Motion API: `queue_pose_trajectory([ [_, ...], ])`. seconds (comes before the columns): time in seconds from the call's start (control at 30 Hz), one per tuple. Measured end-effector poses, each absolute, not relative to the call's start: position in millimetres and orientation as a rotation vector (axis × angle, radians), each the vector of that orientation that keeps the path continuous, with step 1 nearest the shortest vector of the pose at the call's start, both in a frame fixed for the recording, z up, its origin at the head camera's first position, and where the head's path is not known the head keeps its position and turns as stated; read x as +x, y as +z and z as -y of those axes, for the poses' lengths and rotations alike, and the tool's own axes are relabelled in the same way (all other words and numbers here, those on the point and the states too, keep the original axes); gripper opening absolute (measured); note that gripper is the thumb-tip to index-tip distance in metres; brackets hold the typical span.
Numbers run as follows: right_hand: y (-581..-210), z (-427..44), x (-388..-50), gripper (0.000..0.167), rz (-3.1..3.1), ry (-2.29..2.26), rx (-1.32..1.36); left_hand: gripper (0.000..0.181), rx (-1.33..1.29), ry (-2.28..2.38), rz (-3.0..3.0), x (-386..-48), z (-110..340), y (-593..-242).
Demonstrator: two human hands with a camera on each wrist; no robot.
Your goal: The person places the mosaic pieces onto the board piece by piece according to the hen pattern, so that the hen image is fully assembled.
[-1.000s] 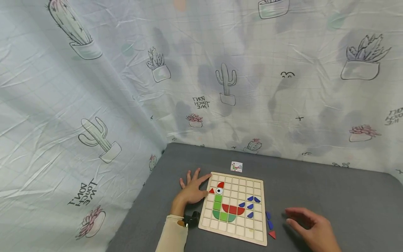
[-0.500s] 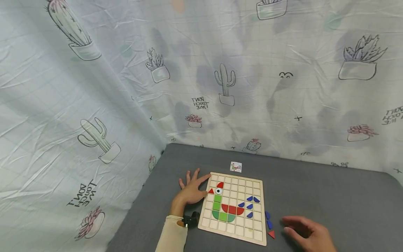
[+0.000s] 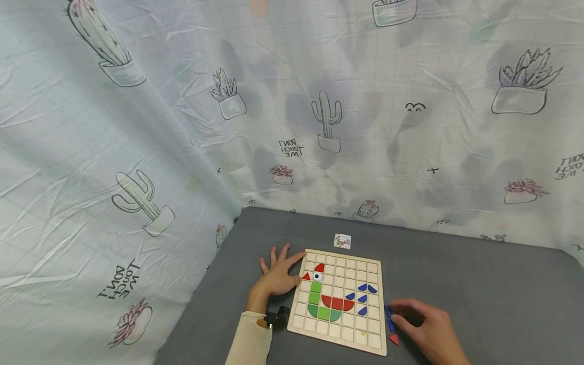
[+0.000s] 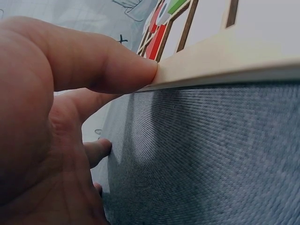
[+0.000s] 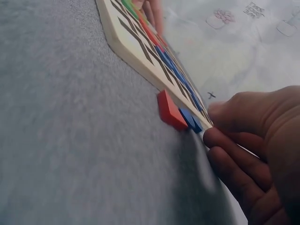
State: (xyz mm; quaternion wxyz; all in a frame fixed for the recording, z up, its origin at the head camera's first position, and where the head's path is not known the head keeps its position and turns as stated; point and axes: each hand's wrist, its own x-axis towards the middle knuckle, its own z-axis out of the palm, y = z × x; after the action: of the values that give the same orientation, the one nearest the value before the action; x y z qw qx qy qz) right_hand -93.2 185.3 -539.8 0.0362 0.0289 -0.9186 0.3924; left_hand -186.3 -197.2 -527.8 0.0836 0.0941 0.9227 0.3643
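Note:
A wooden grid board point(image 3: 303, 324) lies on the grey table, with red, green and blue flat pieces and an eye piece set in its cells. My left hand point(image 3: 277, 278) rests at its left edge, fingers spread; in the left wrist view the thumb point(image 4: 126, 70) presses on the rim. Beyond the right edge lie two blue pieces point(image 3: 391, 326) and a red triangle point(image 3: 394, 339). My right hand point(image 3: 429, 324) is at the blue pieces, thumb and index finger bent with a gap between them. In the right wrist view the fingertips partly hide the blue pieces point(image 5: 190, 119).
A small picture card point(image 3: 342, 241) lies behind the board. A pale curtain point(image 3: 365, 126) printed with cacti hangs behind and to the left of the grey table point(image 3: 493, 294). A black strap device point(image 3: 277, 318) is on the left wrist.
My right hand has moved left to the blue pieces beside the board. My left hand and the pieces on the board stay where they were.

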Motion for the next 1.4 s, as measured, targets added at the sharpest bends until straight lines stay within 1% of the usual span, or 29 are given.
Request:
queue_pose_trajectory([
  [0.3,-541,-176,-106,0.026,2.82,1.108,0.174,0.072,0.28,1.063,-2.767,-187,197,-529],
  [0.5,-542,-180,-108,0.032,2.691,0.999,0.236,0.072,0.282,1.068,-2.762,-187,197,-530],
  [0.7,-539,-174,-108,0.026,2.812,1.011,0.244,0.073,0.28,1.067,-2.766,-187,198,-530],
  [0.8,-537,-173,-108,0.027,2.864,0.993,0.219,0.073,0.278,1.069,-2.762,-187,197,-531],
  [1.07,-537,-189,-104,0.031,2.784,0.917,0.25,0.072,0.282,1.066,-2.763,-188,197,-530],
  [1.4,-538,-207,-110,0.033,2.723,0.815,0.275,0.072,0.277,1.077,-2.763,-187,197,-529],
])
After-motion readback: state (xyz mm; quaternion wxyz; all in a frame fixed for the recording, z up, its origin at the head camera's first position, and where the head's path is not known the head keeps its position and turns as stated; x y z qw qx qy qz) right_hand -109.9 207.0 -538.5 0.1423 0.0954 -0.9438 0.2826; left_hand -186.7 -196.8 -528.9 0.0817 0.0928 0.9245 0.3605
